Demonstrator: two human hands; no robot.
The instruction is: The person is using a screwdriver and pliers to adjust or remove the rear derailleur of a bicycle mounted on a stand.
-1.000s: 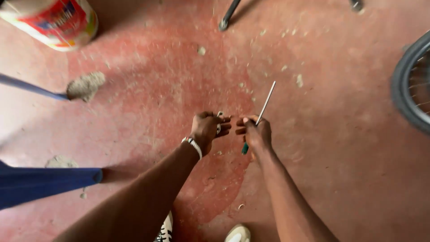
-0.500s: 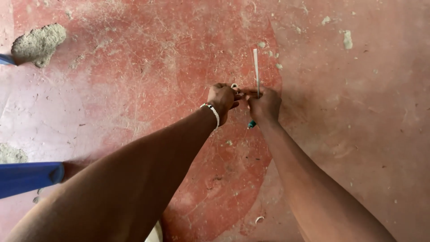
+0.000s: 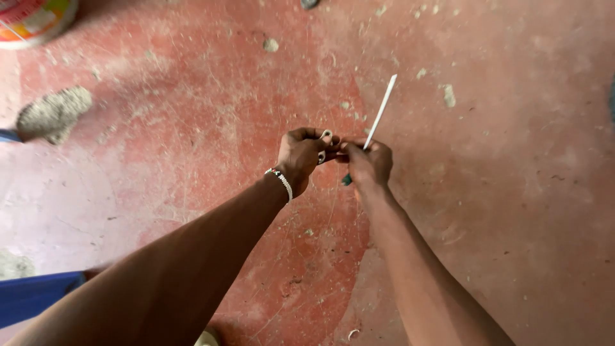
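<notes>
Both my hands meet over a worn red concrete floor. My right hand (image 3: pixel 368 163) is closed around a thin white rod (image 3: pixel 382 109) that sticks up and away to the right; a small green end (image 3: pixel 346 180) shows below the fist. My left hand (image 3: pixel 301 156), with a beaded bracelet (image 3: pixel 280 181) on the wrist, pinches a small pale metal piece (image 3: pixel 325 136) right beside the right hand's fingers. What that piece is stays too small to tell.
A paint bucket (image 3: pixel 33 19) stands at the top left corner. A grey lump of dried mortar (image 3: pixel 52 113) lies at the left, with small pebbles (image 3: pixel 271 45) scattered on the floor. Blue cloth (image 3: pixel 35 296) shows at the lower left.
The view has shifted; the bucket is back in sight. The white rod has tilted from near upright to leaning right. Both hands stay together around the small piece.
</notes>
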